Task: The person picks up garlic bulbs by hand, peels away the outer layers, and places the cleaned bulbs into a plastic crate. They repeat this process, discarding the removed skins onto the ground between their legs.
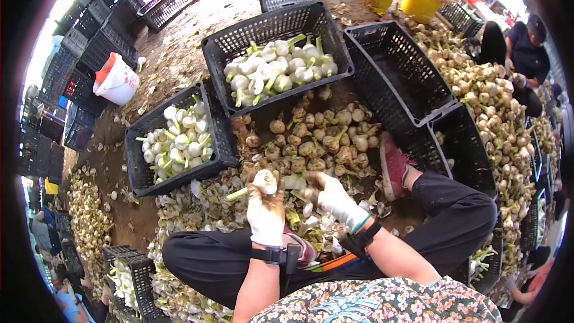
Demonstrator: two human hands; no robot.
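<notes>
My left hand [266, 206], in a soiled white glove, is closed around a white garlic bulb [265, 182] whose pale green stem points left. To its right is my right hand [335, 199], also gloved, its fingers curled toward the bulb and partly blurred. A pale smear lies between the hands; what the right fingers hold cannot be made out. Beyond the hands spreads a pile of unpeeled garlic bulbs [317, 140] with dirty brown skins. Loose peeled skins [209, 206] cover the ground around my crossed legs.
Black crates with cleaned white garlic stand ahead [278, 72] and at left [179, 137]. Another black crate [406, 72] stands at right, beside a long garlic heap [478, 96]. A white bucket [116, 81] is farther left. Another person [529, 54] sits at the far right.
</notes>
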